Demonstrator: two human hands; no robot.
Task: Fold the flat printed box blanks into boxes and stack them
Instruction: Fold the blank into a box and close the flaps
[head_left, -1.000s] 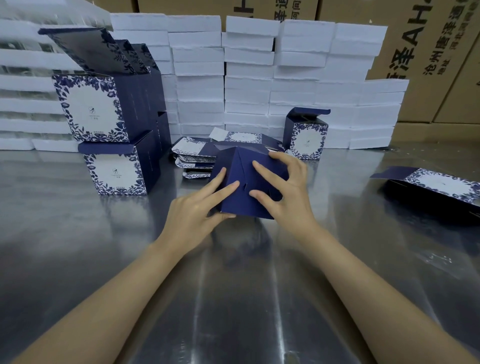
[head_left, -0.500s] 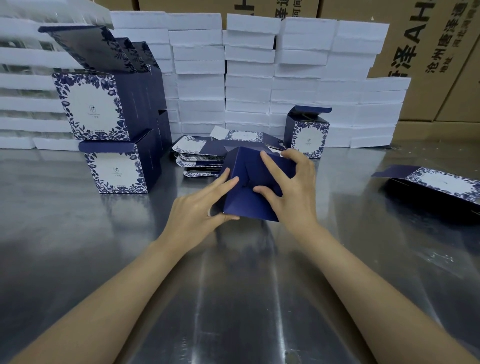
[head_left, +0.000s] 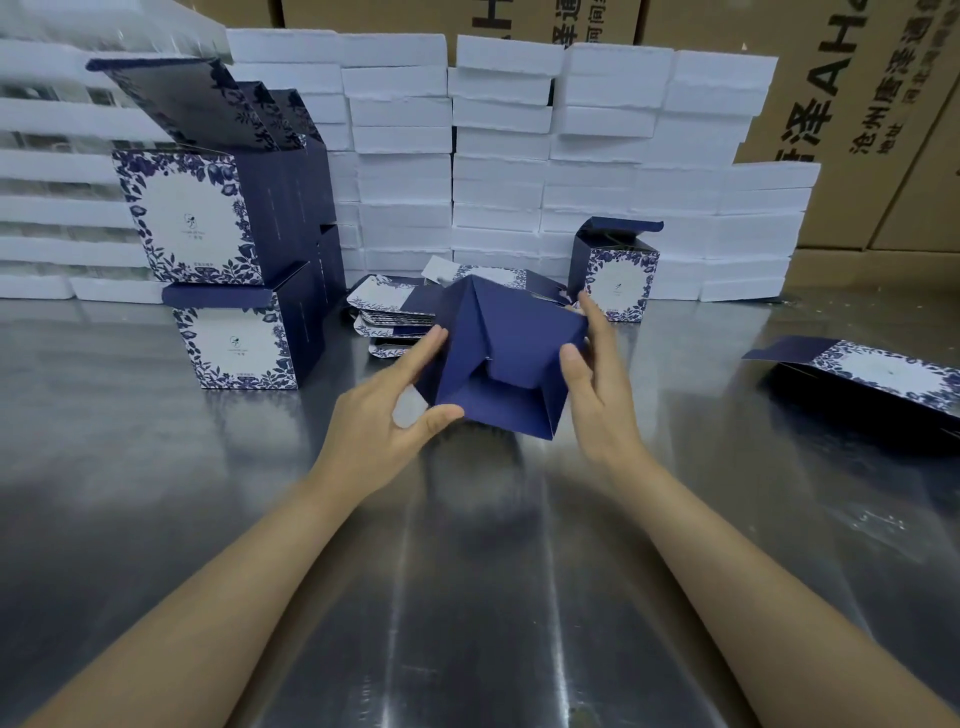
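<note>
At the middle of the frame, close to the worktop, my left grip and right grip are both clamped on the blue box, and I should press its loose end flaps flat, one by one, so they lock.

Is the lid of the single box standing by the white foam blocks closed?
No, the single box by the white foam blocks has its lid flap raised, so the top is open.
</note>
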